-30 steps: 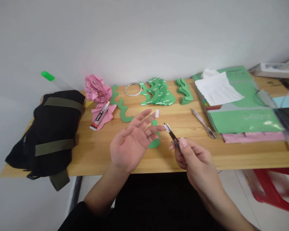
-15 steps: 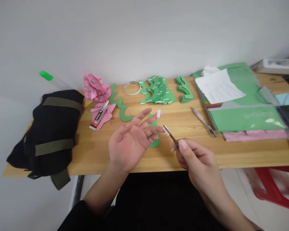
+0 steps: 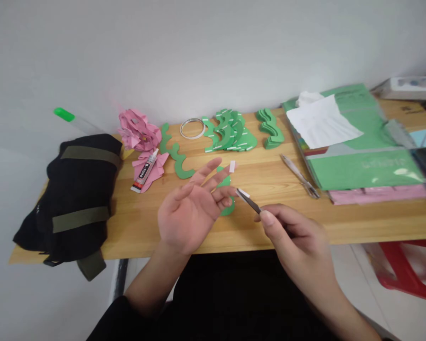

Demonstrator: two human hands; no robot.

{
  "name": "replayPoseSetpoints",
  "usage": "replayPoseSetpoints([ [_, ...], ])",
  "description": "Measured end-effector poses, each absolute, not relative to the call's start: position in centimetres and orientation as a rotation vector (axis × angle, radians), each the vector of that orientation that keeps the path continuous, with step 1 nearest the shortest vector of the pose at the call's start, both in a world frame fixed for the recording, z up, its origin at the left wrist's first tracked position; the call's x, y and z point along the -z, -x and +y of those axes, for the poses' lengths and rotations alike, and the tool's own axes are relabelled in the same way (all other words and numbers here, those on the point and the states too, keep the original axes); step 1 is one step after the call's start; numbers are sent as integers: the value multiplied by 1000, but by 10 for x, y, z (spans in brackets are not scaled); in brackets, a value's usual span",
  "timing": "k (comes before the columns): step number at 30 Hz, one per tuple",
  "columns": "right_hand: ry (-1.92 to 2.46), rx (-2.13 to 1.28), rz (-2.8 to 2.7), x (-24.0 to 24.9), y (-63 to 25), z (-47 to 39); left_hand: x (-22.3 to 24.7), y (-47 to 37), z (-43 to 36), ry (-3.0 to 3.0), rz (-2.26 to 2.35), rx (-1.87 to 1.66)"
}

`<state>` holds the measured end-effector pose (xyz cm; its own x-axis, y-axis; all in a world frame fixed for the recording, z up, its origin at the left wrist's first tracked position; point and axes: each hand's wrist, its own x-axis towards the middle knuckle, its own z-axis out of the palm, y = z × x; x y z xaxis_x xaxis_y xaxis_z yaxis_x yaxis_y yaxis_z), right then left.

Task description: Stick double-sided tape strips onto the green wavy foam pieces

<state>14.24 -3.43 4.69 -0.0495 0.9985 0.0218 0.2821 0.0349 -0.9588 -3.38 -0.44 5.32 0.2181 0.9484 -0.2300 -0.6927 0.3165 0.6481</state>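
Note:
My left hand (image 3: 190, 218) is held palm up with its fingers apart. A small white strip (image 3: 232, 166) clings to one of its fingertips. Dark pointed tweezers (image 3: 251, 203) are pinched in my right hand (image 3: 293, 237), their tips at another left fingertip. Beside those tips is a second white strip (image 3: 244, 193); whether the tweezers grip it I cannot tell. Under the left fingers lies a green cut-out piece (image 3: 228, 206), partly hidden. Farther back sit overlapping green scalloped pieces (image 3: 236, 135) with white strips on them, and a ring of tape (image 3: 192, 129).
On the left lie a black bag (image 3: 83, 194), pink crumpled paper (image 3: 139, 130) and a glue tube (image 3: 145, 171). A loose green wavy piece (image 3: 180, 166) lies near them. Rightward are stacked green pieces (image 3: 269, 130), a pen (image 3: 300, 176) and a green packet (image 3: 372, 168) under white tissue (image 3: 324, 122).
The tweezers have turned slightly in my right hand, and their tips have shifted a little left and down against the left fingertip. The view has tilted slightly.

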Motion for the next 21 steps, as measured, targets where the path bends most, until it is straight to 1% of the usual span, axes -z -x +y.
replayPoseSetpoints([
  [13, 1364, -653, -1710, -52, -144, -35, -56, 33, -5, -513, 694, -1185],
  [21, 1335, -589, -1783, -50, -145, -38, -60, 30, -3, -466, 699, -1199],
])
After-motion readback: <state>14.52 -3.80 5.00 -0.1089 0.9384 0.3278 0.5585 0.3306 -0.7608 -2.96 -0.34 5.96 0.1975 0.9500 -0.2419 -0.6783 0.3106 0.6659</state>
